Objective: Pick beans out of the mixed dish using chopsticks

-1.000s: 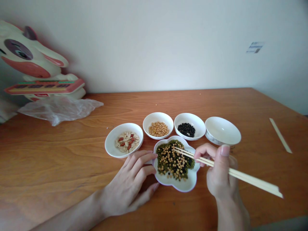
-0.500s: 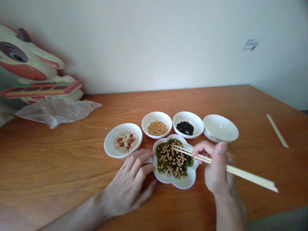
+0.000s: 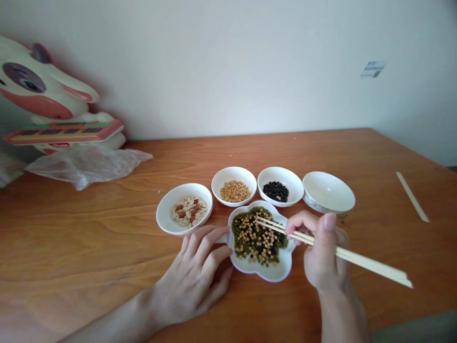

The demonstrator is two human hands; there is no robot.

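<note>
My right hand (image 3: 326, 247) is closed around a pair of pale wooden chopsticks (image 3: 371, 265). Their tips touch the mixed beans (image 3: 257, 233), green, black and yellow, heaped in a white flower-shaped dish (image 3: 276, 272) with a lilac rim. At the dish's left side my left hand (image 3: 198, 274) rests with curved fingers over a short pale handle, fingertips against the rim. Just behind that hand stands a white bowl (image 3: 163, 209) of peanuts and pale flat seeds. Behind the dish are a bowl (image 3: 217, 182) of yellow beans and a bowl (image 3: 296, 183) of black beans.
An empty white bowl (image 3: 330, 190) stands at the right end of the row. Farther right lies a pale wooden strip (image 3: 412, 196). At back left, a cow-shaped toy keyboard (image 3: 64, 131) stands behind a crumpled clear plastic bag (image 3: 89, 166). A wall closes off the table's (image 3: 107, 267) back.
The whole view has shifted very slightly. Both hands, the chopsticks and the dish keep nearly the same places relative to one another.
</note>
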